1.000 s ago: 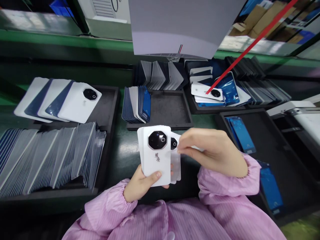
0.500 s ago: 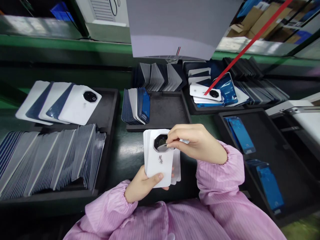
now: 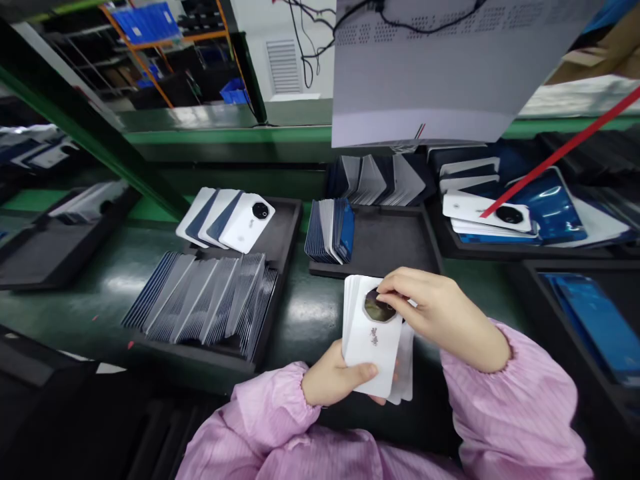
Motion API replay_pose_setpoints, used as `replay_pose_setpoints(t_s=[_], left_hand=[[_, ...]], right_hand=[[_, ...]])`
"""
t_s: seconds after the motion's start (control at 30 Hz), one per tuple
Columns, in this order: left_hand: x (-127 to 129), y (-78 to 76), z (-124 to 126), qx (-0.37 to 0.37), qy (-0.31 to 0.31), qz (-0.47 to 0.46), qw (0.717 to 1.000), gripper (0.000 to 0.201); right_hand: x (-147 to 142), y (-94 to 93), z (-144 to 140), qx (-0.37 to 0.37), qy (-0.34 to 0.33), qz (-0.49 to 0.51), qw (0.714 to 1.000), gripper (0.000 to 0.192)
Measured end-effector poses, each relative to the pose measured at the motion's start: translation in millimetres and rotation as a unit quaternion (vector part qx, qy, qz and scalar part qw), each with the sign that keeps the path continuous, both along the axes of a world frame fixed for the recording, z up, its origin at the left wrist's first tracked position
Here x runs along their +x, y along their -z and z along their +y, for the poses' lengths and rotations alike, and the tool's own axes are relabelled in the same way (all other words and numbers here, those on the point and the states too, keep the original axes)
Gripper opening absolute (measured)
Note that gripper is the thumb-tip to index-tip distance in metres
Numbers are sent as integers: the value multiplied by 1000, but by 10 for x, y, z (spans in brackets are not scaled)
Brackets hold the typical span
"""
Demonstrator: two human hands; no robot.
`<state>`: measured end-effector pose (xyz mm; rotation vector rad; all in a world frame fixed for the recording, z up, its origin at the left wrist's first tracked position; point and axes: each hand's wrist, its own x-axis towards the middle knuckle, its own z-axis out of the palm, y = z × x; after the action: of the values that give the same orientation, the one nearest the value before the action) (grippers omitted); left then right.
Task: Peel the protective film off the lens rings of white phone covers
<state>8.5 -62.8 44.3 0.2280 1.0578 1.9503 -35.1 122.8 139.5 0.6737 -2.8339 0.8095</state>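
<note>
My left hand [image 3: 340,375] grips a fanned stack of white phone back covers [image 3: 383,360], thumb across the front one and fingers behind. Small dark characters are printed on that front cover, below a dark, shiny octagonal camera panel [image 3: 376,309]. Over the panel's upper edge, my right hand [image 3: 434,310] is closed in a pinch, thumb against forefinger. Whatever lies between those fingertips is too small to make out. Translucent sheets or covers [image 3: 406,367] show behind the stack at the lower right.
Left of me, a black tray [image 3: 287,247] bears white covers [image 3: 247,223] and tightly packed rows of covers [image 3: 200,303]. Ahead, another black tray [image 3: 390,233] has upright covers [image 3: 327,230]. Blue-filmed pieces [image 3: 603,323] lie at right. A red strip [image 3: 565,155] slants across the upper right.
The view has swung left, so the scene sits further right. My right fingertips have moved from low on the camera panel to its upper edge; the pale piece seen there earlier no longer shows.
</note>
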Motion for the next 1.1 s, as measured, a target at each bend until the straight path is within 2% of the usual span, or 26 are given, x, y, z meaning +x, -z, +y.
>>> replay_pose_setpoints(t_s=[0.07,0.13,0.2,0.23,0.33,0.4,0.5,0.53,0.6,0.67,0.73,0.83,0.9,0.93,1.0,1.1], left_hand=[[1,29,7,7,-4,2,1000,39],[3,48,16,15,-14,11,1000,41],[7,47,26,19,-30,27,999,44],[9,41,30,19,-34,35,999,45],[18,23,37,19,-28,38,999,48],[26,24,38,29,-32,29,999,47],[40,38,32,54,-79,21,995,43],[41,38,27,60,-103,18,993,41],[34,27,16,59,-165,9,985,39],[14,1,5,47,-225,-2,973,37],[-10,-24,1,37,-260,-15,965,36],[-16,-36,12,28,-246,-25,969,38],[8,-27,24,19,-218,-23,975,37],[24,-20,28,14,-203,-22,979,36],[57,-3,29,1,-172,-17,985,36],[85,21,17,-17,-122,4,992,36]], right_hand=[[-29,38,11,31,16,16,999,9],[-63,72,38,49,46,33,997,30],[-92,100,75,38,57,12,998,49],[-100,111,100,22,49,-21,998,50],[-82,134,244,-38,27,-138,989,35],[-29,138,441,-93,90,-152,980,31],[88,125,851,-205,207,-125,949,28],[128,126,973,-240,223,-119,937,26],[194,160,1115,-276,213,-134,928,24],[224,265,1071,-236,182,-171,939,23],[214,439,870,-134,163,-183,960,23],[149,713,511,15,143,-115,983,19],[108,795,363,67,157,-52,984,18],[98,788,324,73,172,-17,982,20],[99,677,280,37,183,42,981,24],[120,374,194,-73,125,82,986,15]])
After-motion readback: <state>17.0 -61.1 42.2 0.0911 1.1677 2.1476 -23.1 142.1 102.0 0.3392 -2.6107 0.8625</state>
